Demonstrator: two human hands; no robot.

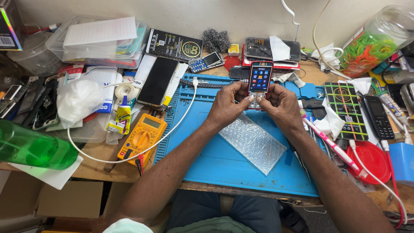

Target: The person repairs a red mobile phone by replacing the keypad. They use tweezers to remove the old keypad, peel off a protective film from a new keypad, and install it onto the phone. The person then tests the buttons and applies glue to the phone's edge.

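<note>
I see both hands meeting over the far half of the blue work mat (224,164). Between them stands a small red keypad phone (260,82), screen lit with coloured icons and facing me.

Position of the phone: held clear of the mat, near its far edge, roughly on my centreline. Its long axis runs away from me, screen end far, keypad end near — the near end sits directly between the two sets of fingertips.

Left hand (227,103): fingers curled, thumb and forefinger closed on the lower left edge of the phone. Right hand (282,105): the same posture mirrored, thumb and forefinger closed on the lower right edge. Neither hand is wide open; both pinch the phone. I judge the two hands about equally near to it, one on each long side. I cannot tell whether the thumbs press keys or only grip the casing.

Surroundings: a sheet of bubble wrap (252,142) lies on the mat just below the hands, apart from them. A yellow multimeter (142,138) lies off the mat to the left, crossed by a white cable (172,129). A pink-handled toothbrush (330,144) lies to the right, near the right forearm.
</note>
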